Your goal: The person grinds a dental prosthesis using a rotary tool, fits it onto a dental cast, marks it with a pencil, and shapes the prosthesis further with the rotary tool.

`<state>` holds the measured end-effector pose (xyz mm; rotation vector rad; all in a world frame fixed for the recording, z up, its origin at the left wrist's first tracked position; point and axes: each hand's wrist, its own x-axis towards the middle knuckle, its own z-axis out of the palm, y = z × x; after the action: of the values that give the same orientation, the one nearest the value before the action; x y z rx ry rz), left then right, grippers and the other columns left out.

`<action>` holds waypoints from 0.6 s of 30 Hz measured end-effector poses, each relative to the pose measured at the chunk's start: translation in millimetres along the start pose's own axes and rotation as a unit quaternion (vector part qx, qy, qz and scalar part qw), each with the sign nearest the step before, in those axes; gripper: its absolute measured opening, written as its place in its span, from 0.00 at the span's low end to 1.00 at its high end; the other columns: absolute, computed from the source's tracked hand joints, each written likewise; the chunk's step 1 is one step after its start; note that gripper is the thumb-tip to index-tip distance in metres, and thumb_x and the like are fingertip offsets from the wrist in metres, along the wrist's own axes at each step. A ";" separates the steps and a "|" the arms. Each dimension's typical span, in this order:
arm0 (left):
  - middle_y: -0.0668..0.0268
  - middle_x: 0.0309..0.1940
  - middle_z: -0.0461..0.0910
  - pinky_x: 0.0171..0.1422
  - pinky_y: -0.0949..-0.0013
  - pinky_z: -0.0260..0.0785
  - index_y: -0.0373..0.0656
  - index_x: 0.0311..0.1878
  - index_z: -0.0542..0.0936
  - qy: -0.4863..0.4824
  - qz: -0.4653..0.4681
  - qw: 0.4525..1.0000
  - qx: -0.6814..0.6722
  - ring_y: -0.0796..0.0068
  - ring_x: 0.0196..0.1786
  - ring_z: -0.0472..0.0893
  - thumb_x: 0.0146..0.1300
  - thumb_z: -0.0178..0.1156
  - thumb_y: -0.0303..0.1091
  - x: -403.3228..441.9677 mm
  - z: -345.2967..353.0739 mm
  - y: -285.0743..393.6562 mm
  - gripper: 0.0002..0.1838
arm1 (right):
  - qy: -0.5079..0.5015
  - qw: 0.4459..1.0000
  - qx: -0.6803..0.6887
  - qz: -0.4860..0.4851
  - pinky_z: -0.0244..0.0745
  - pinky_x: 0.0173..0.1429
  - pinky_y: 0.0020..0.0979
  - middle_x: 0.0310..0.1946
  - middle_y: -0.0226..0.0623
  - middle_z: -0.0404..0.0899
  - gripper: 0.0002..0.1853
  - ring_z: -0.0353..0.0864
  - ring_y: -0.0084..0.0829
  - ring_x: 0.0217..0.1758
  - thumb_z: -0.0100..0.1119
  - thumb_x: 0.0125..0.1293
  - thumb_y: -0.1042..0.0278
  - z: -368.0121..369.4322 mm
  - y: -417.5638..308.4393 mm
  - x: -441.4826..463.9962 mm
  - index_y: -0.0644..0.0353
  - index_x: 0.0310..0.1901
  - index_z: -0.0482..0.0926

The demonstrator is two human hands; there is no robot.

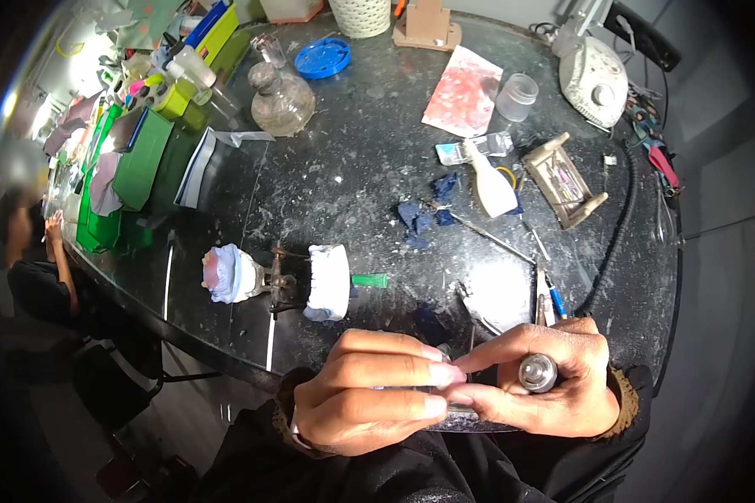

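Observation:
My left hand (365, 390) is closed, its fingertips pressed on a small pink piece (455, 375), mostly hidden by the fingers. My right hand (554, 381) is wrapped around a metal handpiece (538, 373), whose round end faces up. The right index finger and thumb tips meet the left fingertips at the pink piece. Left of the hands lies a hinged metal articulator (283, 283) between two pale dental casts. The left cast (226, 274) carries pink material; the right cast (328, 282) is white. A green strip (369, 281) lies beside it.
A white bottle (491, 184), dark blue wax scraps (415, 220), hand tools (545, 298) and a wooden tool rack (564, 180) lie beyond my right hand. A coiled black cord (621, 239) runs at right. A glass burner (283, 101) and green bins (143, 159) stand left. Another person sits far left.

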<state>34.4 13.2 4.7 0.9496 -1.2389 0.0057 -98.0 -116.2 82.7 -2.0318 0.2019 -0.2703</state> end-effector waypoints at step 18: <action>0.53 0.43 0.78 0.53 0.67 0.76 0.32 0.39 0.79 0.008 -0.332 0.759 -0.560 0.69 0.45 0.81 0.56 0.62 0.16 26.6 16.0 20.3 0.07 | 0.042 0.975 -0.086 -0.199 0.60 0.18 0.25 0.12 0.28 0.71 0.27 0.72 0.26 0.13 0.74 0.40 0.43 -20.8 10.7 -1.4 0.56 0.17 0.68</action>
<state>21.9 3.7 38.3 0.2433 -0.5990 -1.1714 -105.5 -138.5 82.3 -2.2240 -0.1390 -0.6078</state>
